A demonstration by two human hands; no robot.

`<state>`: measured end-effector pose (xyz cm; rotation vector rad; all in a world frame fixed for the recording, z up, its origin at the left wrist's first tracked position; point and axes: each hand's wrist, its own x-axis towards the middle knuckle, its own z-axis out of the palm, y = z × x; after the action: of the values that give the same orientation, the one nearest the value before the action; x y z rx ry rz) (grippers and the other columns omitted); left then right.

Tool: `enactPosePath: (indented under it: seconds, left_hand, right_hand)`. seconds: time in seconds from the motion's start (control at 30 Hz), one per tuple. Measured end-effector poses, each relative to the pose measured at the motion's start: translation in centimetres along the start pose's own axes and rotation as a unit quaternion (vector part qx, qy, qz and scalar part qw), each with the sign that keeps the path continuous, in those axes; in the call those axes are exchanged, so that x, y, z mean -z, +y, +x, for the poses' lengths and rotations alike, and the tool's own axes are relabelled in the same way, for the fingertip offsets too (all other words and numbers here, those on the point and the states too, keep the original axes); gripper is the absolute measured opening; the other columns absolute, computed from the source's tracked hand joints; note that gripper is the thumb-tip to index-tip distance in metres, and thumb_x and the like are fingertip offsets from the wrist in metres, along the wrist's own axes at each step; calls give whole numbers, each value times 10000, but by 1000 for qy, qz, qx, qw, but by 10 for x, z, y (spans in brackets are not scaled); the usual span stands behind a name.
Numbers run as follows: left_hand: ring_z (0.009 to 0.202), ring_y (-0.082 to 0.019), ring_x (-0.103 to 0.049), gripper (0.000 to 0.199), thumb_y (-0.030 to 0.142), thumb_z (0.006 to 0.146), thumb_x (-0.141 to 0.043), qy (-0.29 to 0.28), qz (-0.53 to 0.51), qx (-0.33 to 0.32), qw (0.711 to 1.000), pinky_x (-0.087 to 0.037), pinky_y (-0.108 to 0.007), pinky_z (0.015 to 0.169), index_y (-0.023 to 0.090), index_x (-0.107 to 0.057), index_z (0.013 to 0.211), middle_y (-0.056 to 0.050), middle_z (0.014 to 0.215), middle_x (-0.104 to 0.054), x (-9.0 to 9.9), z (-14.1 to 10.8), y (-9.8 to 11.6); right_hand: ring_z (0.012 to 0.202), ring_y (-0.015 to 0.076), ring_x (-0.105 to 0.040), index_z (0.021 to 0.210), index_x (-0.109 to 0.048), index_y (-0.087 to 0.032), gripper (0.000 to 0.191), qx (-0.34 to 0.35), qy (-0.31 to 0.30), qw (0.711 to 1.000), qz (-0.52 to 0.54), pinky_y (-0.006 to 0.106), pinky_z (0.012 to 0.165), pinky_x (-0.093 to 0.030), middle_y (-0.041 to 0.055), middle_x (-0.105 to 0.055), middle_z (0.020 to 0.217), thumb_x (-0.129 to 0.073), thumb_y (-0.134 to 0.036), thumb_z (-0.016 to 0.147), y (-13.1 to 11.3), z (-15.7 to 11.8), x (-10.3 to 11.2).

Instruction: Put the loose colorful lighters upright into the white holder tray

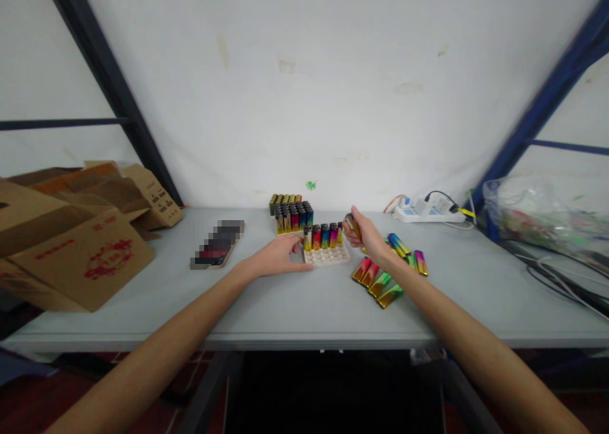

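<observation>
A pale tray (327, 257) with rows of round holes lies on the table, and several coloured lighters (325, 237) stand upright along its back row. My left hand (280, 255) is at the tray's left side, thumb and fingers apart, with nothing held between them. Just right of the tray, my right hand (356, 230) is closed round a lighter (353, 223), raised above the table. Near my right forearm, several loose lighters (379, 284) in red, green, blue and purple lie flat.
Behind the tray stand packed blocks of upright lighters (295, 219). A blurred phone (219, 243) lies to the left, beside open cardboard boxes (90, 256). A white power strip (428, 213) with cables is at the back right, and plastic bags (533, 209) are further right.
</observation>
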<state>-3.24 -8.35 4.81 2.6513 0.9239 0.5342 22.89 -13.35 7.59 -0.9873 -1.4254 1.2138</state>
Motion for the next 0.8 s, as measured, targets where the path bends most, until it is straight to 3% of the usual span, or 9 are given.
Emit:
enactPosePath:
  seconds: [0.13, 0.27, 0.47, 0.57, 0.67, 0.8]
  left_hand:
    - [741, -206, -563, 555, 729, 739, -697, 3, 3, -1, 1000, -423, -308, 669, 206, -547, 850, -25, 839, -595, 0, 1, 1]
    - [741, -205, -562, 541, 713, 745, -698, -1, 4, 4, 1000, -415, -306, 670, 206, -539, 847, -26, 837, -597, 3, 1, 5]
    - [745, -210, -568, 537, 714, 739, -698, -5, 6, 9, 1000, -411, -303, 665, 213, -534, 842, -23, 836, -602, 4, 1, 7]
    - [746, -211, -569, 551, 725, 744, -697, -3, 5, 3, 1000, -417, -305, 669, 208, -540, 854, -27, 841, -602, 3, 1, 5]
    - [745, -210, -569, 558, 728, 746, -700, -1, 4, 0, 1000, -419, -306, 674, 205, -540, 855, -29, 843, -599, 2, 1, 3]
    - [741, -207, -566, 543, 711, 751, -706, -3, 2, 4, 1000, -413, -302, 667, 205, -535, 851, -26, 841, -593, 1, 0, 3]
  right_hand:
    - [457, 89, -101, 600, -288, -244, 450, -56, 62, 997, 1, 243, 426, -109, -81, -174, 535, -381, -519, 945, 2, -1, -10]
    - [444, 103, -131, 611, -269, -256, 370, -69, 95, 992, -34, 248, 410, -137, -64, -210, 518, -341, -439, 925, 2, -3, -18]
    - [453, 106, -140, 618, -278, -254, 396, -76, 75, 993, -50, 252, 415, -163, -61, -211, 527, -349, -475, 939, 3, -5, -19]
    - [459, 100, -144, 639, -371, -240, 484, -84, 73, 993, -33, 244, 426, -154, -72, -208, 543, -362, -613, 949, 6, -1, -16]
    - [473, 101, -220, 779, -544, -209, 591, -37, 46, 998, -2, 236, 442, -191, -70, -272, 590, -373, -757, 918, 5, 2, -9]
    - [580, 122, -430, 992, -638, -193, 539, 82, 65, 992, -67, 250, 545, -372, -38, -458, 670, -511, -710, 914, -3, 1, 3]
